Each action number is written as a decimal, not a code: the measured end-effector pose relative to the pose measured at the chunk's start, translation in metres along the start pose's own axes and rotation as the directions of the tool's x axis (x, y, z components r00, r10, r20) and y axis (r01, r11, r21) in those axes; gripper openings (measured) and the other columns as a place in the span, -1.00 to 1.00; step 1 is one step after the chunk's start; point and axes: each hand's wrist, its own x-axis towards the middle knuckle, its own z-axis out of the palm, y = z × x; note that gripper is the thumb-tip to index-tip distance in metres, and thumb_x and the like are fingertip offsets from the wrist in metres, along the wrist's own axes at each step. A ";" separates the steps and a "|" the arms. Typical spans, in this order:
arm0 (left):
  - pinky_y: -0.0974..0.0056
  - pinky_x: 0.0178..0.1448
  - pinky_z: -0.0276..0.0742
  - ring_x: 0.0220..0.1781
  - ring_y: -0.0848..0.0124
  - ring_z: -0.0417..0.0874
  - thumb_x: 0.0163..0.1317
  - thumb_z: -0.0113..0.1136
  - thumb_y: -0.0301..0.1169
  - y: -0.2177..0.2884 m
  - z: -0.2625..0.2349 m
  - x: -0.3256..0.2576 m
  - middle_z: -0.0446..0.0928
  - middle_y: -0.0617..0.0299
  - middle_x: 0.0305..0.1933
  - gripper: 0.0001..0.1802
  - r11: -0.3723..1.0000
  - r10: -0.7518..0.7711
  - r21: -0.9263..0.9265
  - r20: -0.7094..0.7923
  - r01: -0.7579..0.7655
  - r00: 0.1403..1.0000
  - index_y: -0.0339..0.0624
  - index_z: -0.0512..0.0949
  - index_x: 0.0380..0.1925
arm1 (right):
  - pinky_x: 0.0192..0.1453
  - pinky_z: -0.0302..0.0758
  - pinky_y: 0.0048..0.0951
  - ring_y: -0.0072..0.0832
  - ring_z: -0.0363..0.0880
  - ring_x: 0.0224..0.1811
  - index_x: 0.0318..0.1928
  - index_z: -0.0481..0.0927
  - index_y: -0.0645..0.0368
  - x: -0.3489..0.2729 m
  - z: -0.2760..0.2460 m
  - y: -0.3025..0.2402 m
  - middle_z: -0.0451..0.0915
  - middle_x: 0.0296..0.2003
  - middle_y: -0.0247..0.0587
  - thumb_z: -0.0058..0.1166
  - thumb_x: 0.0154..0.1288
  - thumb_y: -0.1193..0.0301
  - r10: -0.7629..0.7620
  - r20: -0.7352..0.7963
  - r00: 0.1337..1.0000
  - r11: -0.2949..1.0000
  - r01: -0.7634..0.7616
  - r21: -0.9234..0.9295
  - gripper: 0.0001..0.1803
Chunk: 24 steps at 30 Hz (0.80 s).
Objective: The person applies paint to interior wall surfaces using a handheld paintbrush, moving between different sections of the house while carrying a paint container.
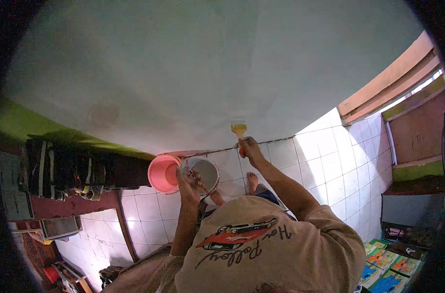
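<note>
My right hand (252, 151) is closed round the handle of a flat paintbrush (239, 130), yellow with a red handle end. Its bristles point away from me at the lower part of a pale grey-green wall (193, 73); whether they touch it I cannot tell. On the left, my left hand (186, 188) is closed on a crumpled reddish-brown rag (196, 180), over a greyish-white bucket (210, 171). A pink bucket (162, 171) stands close beside that one, left of my hand. The contents of both buckets are hard to make out.
White floor tiles (300, 173) meet the wall, and my bare feet stand on them. Dark bags or clothes (71, 171) line the left side by a green wall strip. An orange-brown frame (393, 83) lies at the right. Colourful packages (386, 266) are at the lower right.
</note>
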 end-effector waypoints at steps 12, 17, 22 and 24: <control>0.32 -0.40 0.37 -0.35 0.44 0.43 0.24 -0.13 0.27 -0.006 -0.004 0.011 0.44 0.36 -0.32 -0.39 0.998 0.004 0.059 -0.019 -0.003 1.000 -0.01 0.46 -0.10 | -0.66 0.27 -0.55 -0.59 0.39 -0.69 -0.25 0.40 0.29 -0.049 0.066 -0.235 0.61 -0.44 -0.09 0.01 0.33 0.27 -0.117 -0.006 0.993 0.993 0.116 -0.028 -0.71; 0.31 -0.43 0.36 -0.47 0.43 0.43 0.26 -0.15 0.27 -0.008 0.007 0.011 0.42 0.33 -0.44 -0.39 1.000 -0.009 -0.013 -0.093 0.008 0.996 -0.05 0.44 -0.18 | -0.75 0.20 -0.58 -0.64 0.32 -0.77 -0.23 0.37 0.21 -0.101 0.083 -0.290 0.57 -0.50 -0.15 0.00 0.37 0.29 -0.346 0.059 0.936 0.935 0.349 -0.056 -0.77; 0.32 -0.40 0.40 -0.46 0.41 0.43 0.23 -0.09 0.27 -0.012 0.005 0.014 0.43 0.33 -0.42 -0.41 0.998 0.049 -0.029 -0.072 -0.051 0.996 -0.03 0.45 -0.17 | -0.76 0.19 -0.60 -0.65 0.32 -0.76 -0.25 0.34 0.20 -0.082 0.067 -0.216 0.56 -0.50 -0.16 0.01 0.38 0.28 -0.268 -0.008 0.963 0.962 0.267 -0.051 -0.76; 0.32 -0.38 0.42 -0.46 0.40 0.44 0.25 -0.09 0.24 -0.016 -0.012 0.018 0.43 0.32 -0.41 -0.41 0.996 -0.071 -0.058 0.046 0.074 0.996 -0.04 0.44 -0.10 | -0.75 0.20 -0.60 -0.64 0.33 -0.74 -0.27 0.34 0.20 -0.067 0.057 -0.169 0.57 -0.50 -0.16 0.02 0.37 0.28 -0.247 -0.016 0.969 0.969 0.247 -0.007 -0.75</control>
